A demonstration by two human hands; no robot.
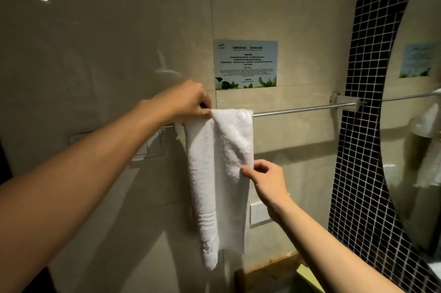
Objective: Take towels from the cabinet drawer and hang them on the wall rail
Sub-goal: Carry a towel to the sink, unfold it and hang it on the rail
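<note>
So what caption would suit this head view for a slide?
Left hand pinches a white towel draped over the wall rail; right hand pinches its edge.

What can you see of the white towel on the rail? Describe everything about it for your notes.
The white towel is terry cloth with a looped, fluffy look and woven bands near its lower end. It hangs draped over the metal rail near its left end, bunched narrow and creased, not spread flat. The left hand pinches its top left corner at the rail; the right hand pinches its right edge about halfway down.
</note>
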